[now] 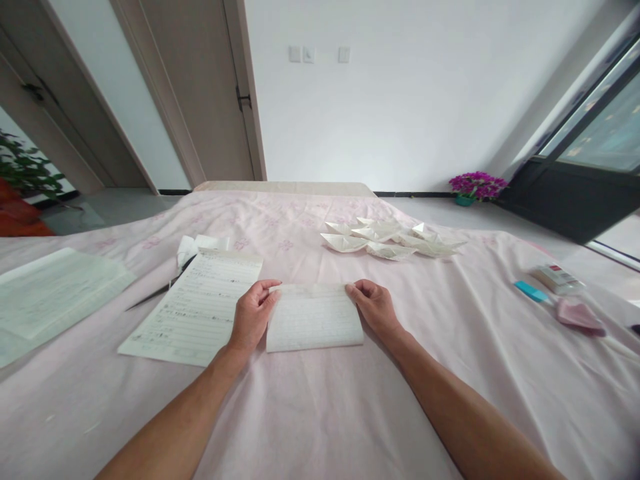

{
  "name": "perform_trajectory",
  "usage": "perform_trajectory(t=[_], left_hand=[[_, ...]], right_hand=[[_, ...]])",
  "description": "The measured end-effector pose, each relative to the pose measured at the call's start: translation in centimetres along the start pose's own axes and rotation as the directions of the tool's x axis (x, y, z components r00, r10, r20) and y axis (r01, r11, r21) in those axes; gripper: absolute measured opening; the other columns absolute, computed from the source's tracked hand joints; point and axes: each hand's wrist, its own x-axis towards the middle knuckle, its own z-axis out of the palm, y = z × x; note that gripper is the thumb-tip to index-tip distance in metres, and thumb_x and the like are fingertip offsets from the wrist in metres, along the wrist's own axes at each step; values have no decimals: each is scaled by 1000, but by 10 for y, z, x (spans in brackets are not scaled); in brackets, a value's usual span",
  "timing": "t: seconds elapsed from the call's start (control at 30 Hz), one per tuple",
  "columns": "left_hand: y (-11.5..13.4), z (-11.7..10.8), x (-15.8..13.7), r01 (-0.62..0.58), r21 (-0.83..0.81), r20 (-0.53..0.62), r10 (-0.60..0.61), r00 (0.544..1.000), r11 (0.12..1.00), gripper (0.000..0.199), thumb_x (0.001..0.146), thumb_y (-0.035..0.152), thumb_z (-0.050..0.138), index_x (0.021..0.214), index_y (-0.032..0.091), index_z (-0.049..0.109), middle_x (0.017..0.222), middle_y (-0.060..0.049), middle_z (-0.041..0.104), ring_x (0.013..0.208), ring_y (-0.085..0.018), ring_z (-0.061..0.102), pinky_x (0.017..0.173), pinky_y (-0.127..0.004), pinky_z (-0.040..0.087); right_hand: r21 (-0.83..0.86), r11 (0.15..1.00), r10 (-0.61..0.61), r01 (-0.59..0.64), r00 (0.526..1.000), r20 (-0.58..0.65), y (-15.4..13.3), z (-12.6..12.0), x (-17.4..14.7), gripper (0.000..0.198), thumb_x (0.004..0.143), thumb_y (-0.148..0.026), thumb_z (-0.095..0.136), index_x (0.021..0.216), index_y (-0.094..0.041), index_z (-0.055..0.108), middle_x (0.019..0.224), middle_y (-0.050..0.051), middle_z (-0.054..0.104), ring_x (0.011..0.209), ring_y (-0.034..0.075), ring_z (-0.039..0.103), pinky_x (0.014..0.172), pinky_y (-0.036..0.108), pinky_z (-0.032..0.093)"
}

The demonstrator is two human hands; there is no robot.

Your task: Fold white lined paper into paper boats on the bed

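A lined sheet of paper [315,319], which looks folded over, lies in front of me on the pink bedspread. My left hand [254,313] pinches its upper left corner between thumb and fingers. At the upper right corner, my right hand [375,307] grips it the same way. Just left of my left hand rests a handwritten sheet [200,307], partly covering a dark, pointed tool [155,293] that looks like scissors. Beyond my right hand sits a group of several folded paper boats [390,240].
More paper sheets [55,293] lie at the far left, and a crumpled white piece [203,245] sits behind the handwritten sheet. On the right are a blue item [531,291], a tissue pack [557,279] and a pink cloth [580,317]. Purple flowers [477,187] stand on the floor.
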Motion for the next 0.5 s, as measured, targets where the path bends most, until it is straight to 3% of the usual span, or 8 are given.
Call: perform_trajectory(t=[0.13,0.5], left_hand=[[1,0,0,3,-30,17,-2,1000,1000,33,84,41,59,104,14,65,82,-4,71,75,-17,64,67,-25,46],[2,0,1,5,-25,-7,-5,1000,1000,28,81,42,62,91,16,66,81,-2,72,78,-17,65,72,-25,48]], right_hand=[[10,1000,12,-12,1000,-13,0,1,0,38,77,-51,63,62,-17,54,56,-3,44,54,10,38,50,23,30],[23,1000,18,-18,1000,1,-6,-1,-1,36,80,-49,59,66,-17,56,57,-3,46,55,11,39,50,23,31]])
